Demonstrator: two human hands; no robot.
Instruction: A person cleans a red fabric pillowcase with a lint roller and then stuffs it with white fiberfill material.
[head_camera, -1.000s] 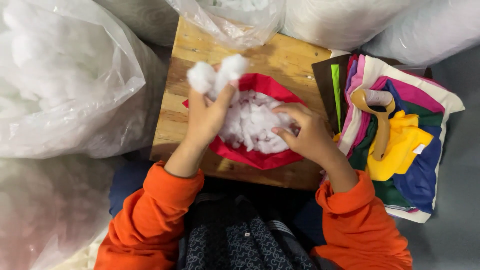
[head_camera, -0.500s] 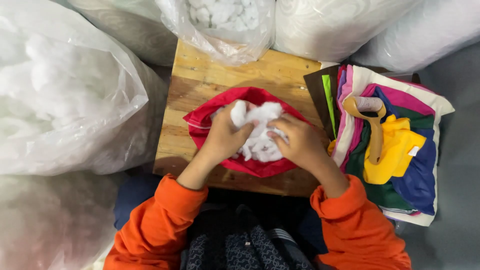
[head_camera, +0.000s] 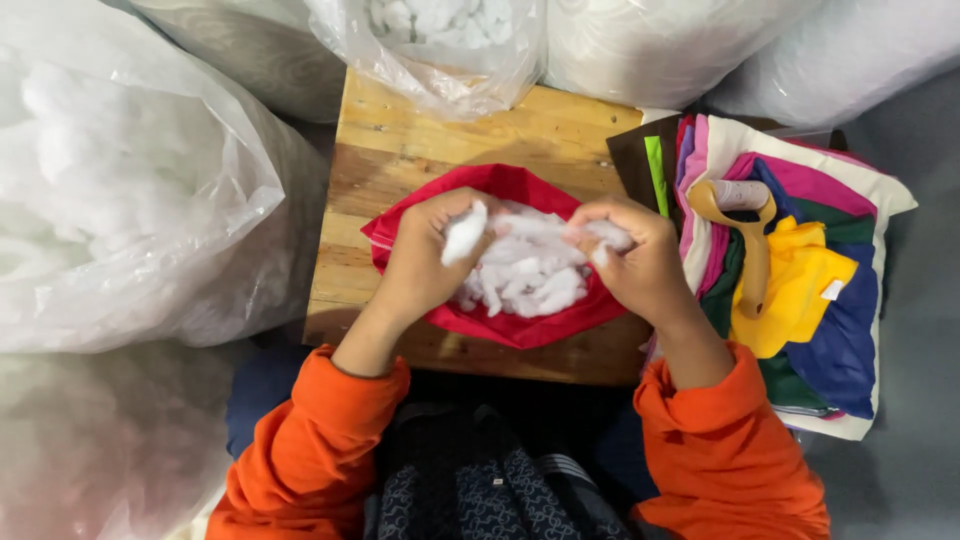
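A red fabric cover lies open on the small wooden table, filled with white fibre stuffing. My left hand grips a tuft of the stuffing at the cover's left side. My right hand pinches another tuft at the right side. A strand of stuffing stretches between the two hands. Both arms wear orange sleeves.
Large clear plastic bags of white stuffing crowd the left and back; one open bag rests on the table's far edge. A stack of coloured fabric pieces with a tan-handled tool on top lies to the right.
My left hand brought a raised clump of stuffing down into the red cover. Both hands then moved apart, pulling the stuffing between them.
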